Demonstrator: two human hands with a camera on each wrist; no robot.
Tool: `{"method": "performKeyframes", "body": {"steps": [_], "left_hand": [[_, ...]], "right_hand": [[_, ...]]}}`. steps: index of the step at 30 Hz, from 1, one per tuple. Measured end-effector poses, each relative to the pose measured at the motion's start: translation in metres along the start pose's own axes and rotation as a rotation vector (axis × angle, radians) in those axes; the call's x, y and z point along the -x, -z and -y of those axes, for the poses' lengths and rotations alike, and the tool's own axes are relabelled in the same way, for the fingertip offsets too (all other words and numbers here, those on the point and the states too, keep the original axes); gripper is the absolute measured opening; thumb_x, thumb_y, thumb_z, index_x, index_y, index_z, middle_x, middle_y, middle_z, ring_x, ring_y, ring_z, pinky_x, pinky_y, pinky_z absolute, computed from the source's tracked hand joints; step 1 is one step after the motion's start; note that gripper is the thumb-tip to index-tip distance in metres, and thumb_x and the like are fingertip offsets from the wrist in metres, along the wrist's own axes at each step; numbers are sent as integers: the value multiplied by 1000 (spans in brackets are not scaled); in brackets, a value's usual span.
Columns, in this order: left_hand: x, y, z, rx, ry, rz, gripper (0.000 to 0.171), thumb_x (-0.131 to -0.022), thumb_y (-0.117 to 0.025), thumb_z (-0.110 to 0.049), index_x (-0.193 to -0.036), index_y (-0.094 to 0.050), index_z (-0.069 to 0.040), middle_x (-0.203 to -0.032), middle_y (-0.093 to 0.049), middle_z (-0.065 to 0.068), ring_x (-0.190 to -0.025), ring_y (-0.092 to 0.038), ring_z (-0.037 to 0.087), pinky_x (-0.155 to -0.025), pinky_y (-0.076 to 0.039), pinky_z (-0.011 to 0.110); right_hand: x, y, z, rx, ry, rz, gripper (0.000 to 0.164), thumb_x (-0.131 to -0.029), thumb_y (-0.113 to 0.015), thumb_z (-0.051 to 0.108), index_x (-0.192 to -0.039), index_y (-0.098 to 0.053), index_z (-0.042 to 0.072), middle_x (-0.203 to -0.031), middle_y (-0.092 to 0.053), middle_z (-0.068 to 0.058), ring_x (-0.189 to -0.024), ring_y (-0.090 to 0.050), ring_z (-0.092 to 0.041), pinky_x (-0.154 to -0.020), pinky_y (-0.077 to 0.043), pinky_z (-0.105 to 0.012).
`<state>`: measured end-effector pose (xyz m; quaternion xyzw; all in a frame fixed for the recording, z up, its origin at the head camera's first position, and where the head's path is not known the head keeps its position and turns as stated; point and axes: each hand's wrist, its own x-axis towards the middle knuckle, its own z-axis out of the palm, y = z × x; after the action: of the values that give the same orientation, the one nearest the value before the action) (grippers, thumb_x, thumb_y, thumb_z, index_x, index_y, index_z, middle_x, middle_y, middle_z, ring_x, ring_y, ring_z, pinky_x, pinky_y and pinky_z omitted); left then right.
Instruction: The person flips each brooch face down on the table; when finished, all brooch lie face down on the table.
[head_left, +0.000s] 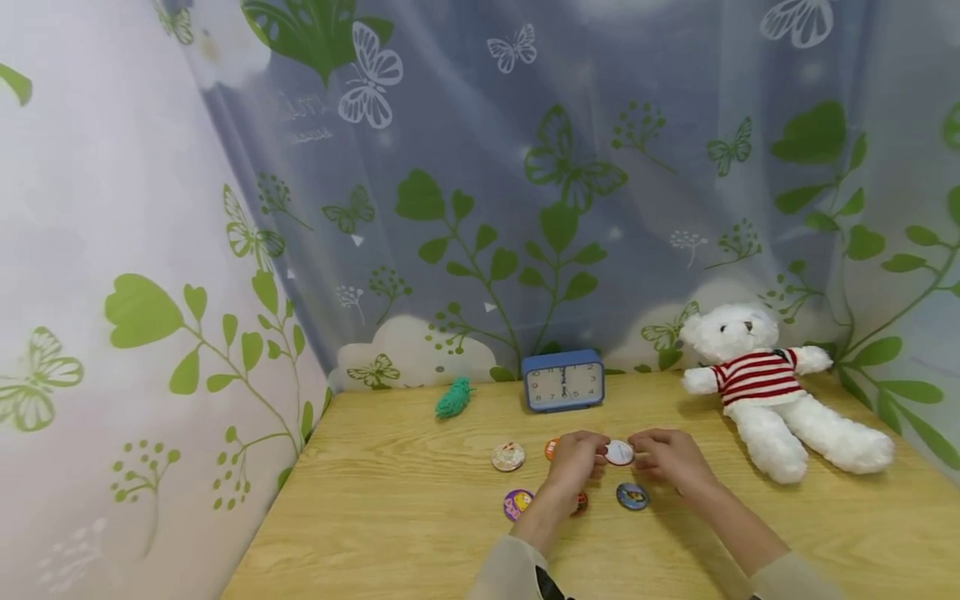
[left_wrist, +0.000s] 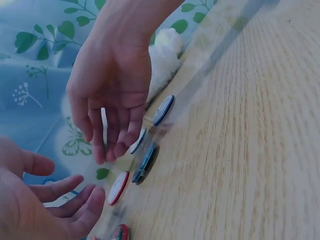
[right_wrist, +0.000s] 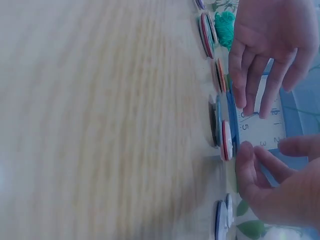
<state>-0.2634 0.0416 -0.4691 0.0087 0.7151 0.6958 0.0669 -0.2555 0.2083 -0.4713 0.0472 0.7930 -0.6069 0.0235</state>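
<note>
A round badge [head_left: 619, 452], white face up with a red rim, lies between the hands on the wooden table. In the head view my left hand [head_left: 576, 460] has its fingertips at the badge's left edge. My right hand [head_left: 672, 458] has loosely bent fingers near its right edge. Both wrist views show relaxed fingers not wrapped around anything. Close by are a blue badge [head_left: 632, 497] and, partly behind the left hand and forearm, an orange badge [head_left: 552, 449] and a dark red badge [head_left: 580, 504]. Two white-faced badges, one being this blue-rimmed badge [left_wrist: 163, 110], appear by the right hand in the left wrist view.
A beige patterned badge [head_left: 507, 457] and a purple badge [head_left: 517, 504] lie left of the hands. Behind stand a blue clock [head_left: 563, 382] and green yarn [head_left: 453, 398]. A white teddy bear [head_left: 761, 387] sits at the right. Printed curtains [head_left: 465, 125] border the table.
</note>
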Motion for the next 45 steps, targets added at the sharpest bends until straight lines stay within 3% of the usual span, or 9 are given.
{"method": "performKeyframes", "body": {"steps": [5, 13, 26, 45], "left_hand": [[7, -2, -5, 2, -2, 64, 30, -95, -58, -12, -109, -72, 10, -95, -73, 18, -76, -65, 17, -72, -60, 31], [19, 1, -4, -68, 26, 101, 29, -96, -57, -13, -109, -73, 8, -96, -73, 17, -85, -73, 31, -74, -64, 38], [33, 6, -8, -83, 47, 134, 30, -99, -56, -13, -114, -71, 8, -100, -69, 17, -86, -73, 37, -75, -66, 41], [42, 2, 2, -195, 65, 150, 25, -96, -59, -15, -110, -71, 2, -96, -68, 9, -77, -74, 30, -68, -65, 37]], "right_hand": [[10, 14, 0, 15, -1, 51, 43, -109, -50, 18, -134, -57, -16, -130, -61, -34, -94, -72, -23, -81, -64, -38], [21, 19, -1, 10, -19, 135, 42, -109, -50, 18, -130, -60, -17, -125, -65, -31, -93, -73, -21, -79, -64, -35], [31, 23, -6, 108, 16, 198, 40, -107, -51, 14, -128, -58, -19, -112, -70, -22, -84, -70, -19, -71, -63, -33], [34, 20, -17, 53, 7, 249, 38, -107, -50, 9, -128, -53, -22, -106, -70, -13, -81, -71, -21, -72, -64, -35]]}}
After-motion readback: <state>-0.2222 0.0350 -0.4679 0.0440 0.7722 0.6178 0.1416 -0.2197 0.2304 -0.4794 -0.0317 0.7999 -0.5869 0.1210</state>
